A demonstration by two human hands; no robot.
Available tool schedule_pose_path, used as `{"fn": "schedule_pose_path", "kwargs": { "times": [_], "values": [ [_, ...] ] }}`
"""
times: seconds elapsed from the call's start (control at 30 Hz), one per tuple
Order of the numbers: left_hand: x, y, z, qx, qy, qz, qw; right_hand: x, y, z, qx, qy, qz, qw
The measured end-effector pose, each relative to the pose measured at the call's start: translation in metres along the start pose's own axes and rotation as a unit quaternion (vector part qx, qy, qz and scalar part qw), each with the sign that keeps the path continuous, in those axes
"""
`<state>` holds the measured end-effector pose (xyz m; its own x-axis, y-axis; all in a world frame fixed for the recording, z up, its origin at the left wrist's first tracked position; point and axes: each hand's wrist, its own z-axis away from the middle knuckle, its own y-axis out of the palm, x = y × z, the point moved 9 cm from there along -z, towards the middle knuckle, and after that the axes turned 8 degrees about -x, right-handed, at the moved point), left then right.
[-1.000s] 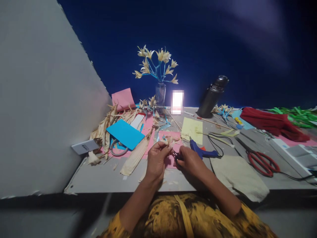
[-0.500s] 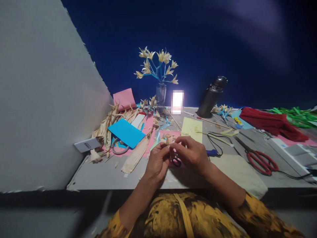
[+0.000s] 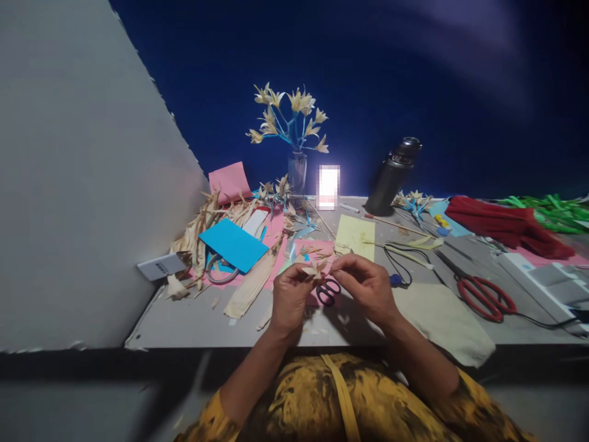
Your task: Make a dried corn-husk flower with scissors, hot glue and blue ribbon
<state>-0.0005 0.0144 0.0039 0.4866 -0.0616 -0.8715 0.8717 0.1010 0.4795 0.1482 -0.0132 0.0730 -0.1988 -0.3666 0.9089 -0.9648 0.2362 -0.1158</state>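
A pale husk flower [image 3: 315,269] with pointed petals is pinched in the fingertips of my left hand [image 3: 291,296]. My right hand [image 3: 367,287] is closed at the fingertips just right of the flower; what it pinches, if anything, is too small to make out. Below and between the hands lie small scissors [image 3: 328,293] with dark handles, on a pink sheet [image 3: 317,247]. Past my left hand stretches a long strip of dried husk [image 3: 253,279]. Small husk scraps are scattered on the table beneath my hands.
Behind stands a glass vase [image 3: 297,175] of husk flowers, with a dark flask [image 3: 393,178] to its right. Red-handled scissors [image 3: 486,298] and a pale cloth [image 3: 444,319] lie right. A blue card [image 3: 234,245] rests on a husk pile [image 3: 196,236] at left, beside the wall.
My hands have drawn slightly apart, the right one moving right. The flower's petals now show spread open above my left fingers, and more of the small scissors is visible.
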Motion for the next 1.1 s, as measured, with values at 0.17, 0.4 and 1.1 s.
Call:
{"fn": "schedule_pose_path", "kwargs": {
  "times": [0.17, 0.4, 1.1],
  "values": [
    [0.015, 0.007, 0.004, 0.034, -0.072, 0.024, 0.997, 0.014, -0.005, 0.004, -0.026, -0.109, 0.047, 0.993],
    [0.024, 0.016, 0.009, 0.066, -0.135, 0.056, 0.987, 0.026, -0.004, 0.004, -0.02, -0.173, 0.101, 0.98],
    [0.011, 0.014, 0.01, 0.071, -0.044, -0.031, 0.996, 0.027, -0.002, 0.011, -0.058, -0.186, 0.104, 0.975]
  ]
}}
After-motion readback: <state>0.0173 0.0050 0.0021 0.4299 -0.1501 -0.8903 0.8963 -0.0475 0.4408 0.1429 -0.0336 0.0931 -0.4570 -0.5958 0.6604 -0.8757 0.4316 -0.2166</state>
